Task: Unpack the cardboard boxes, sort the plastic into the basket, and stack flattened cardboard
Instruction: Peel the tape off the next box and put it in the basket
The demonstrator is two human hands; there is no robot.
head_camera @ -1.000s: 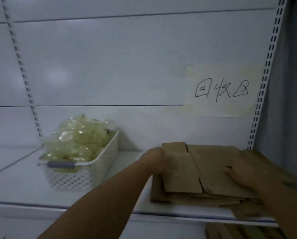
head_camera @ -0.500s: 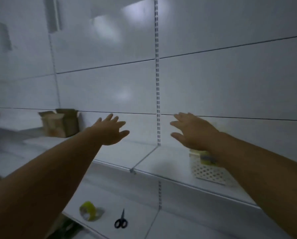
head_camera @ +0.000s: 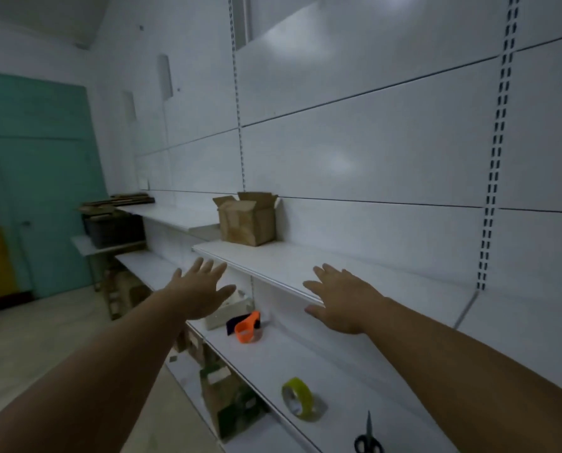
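Observation:
An open brown cardboard box (head_camera: 247,218) stands on the upper white shelf (head_camera: 292,266), flaps up, against the back panel. My left hand (head_camera: 202,291) reaches forward, palm down, fingers spread, holding nothing, short of the shelf's front edge. My right hand (head_camera: 341,299) is also stretched out empty with fingers apart, over the same shelf's edge to the right. Both hands are well short of the box. The basket and the flattened cardboard stack are out of view.
On the lower shelf (head_camera: 322,364) lie an orange tape dispenser (head_camera: 247,328), a yellow-green tape roll (head_camera: 299,398) and black scissors (head_camera: 367,441). Cardboard pieces (head_camera: 119,202) lie on a far shelf. Boxes (head_camera: 230,400) stand on the floor below. A teal door (head_camera: 37,191) is at left.
My view swung left from the basket and flattened cardboard stack to the shelves with the open box. Both hands let go of the cardboard and now reach out empty; the box appears nearer.

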